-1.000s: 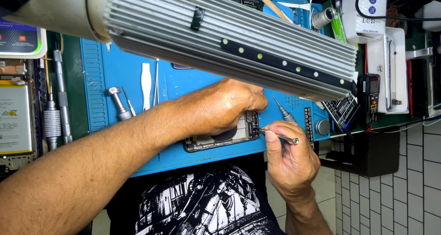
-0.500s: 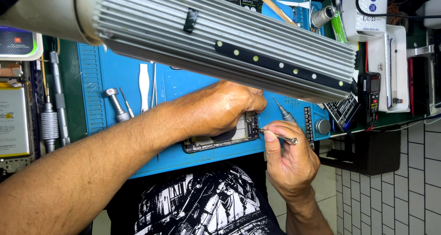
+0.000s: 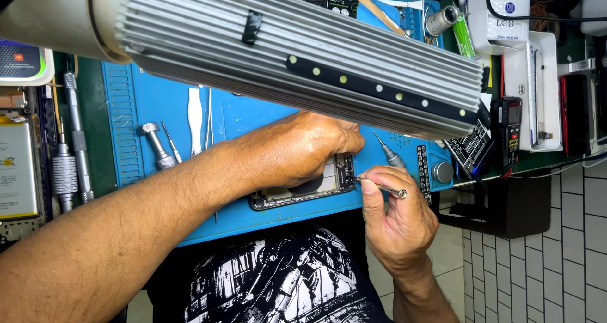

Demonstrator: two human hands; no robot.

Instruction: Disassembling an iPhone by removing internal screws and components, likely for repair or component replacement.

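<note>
— Right hand [image 3: 395, 225]?
— Pinched shut on a thin metal tool [image 3: 381, 187], thumb and fingers closed round the shaft. Tip aimed left, at the right end of the phone [image 3: 303, 187].

— Touching the phone?
— Hard to tell. Tip right at the edge, by the dark parts under the opened back.

— Left hand [image 3: 297, 152]?
— Laid flat over the phone, palm down, fingers curled at its right end and pressing on it. No closed grasp round it, more a hold-down from above. Most of the phone hidden beneath; only the lower edge and right end showing.

— Where exactly?
— On the blue mat [image 3: 253, 117], near its front edge, lying lengthwise, just above a black printed shirt [image 3: 278, 279].

— Around it?
— A second screwdriver [image 3: 387, 151] just beyond the right fingers, tilted, tip up-left. A white pry tool [image 3: 195, 111] and tweezers [image 3: 208, 108] on the mat to the left, well apart from both hands. A stubby metal driver [image 3: 155, 145] beside those.

— Farther out?
— A big ribbed grey lamp housing [image 3: 303, 51] across the top, blocking the far mat. A multimeter [image 3: 509, 130] off the mat's right side. Two long drivers [image 3: 66, 152] beyond the left edge, next to a flat battery [image 3: 16, 171]. Tiled floor [image 3: 544, 247] at lower right.
</note>
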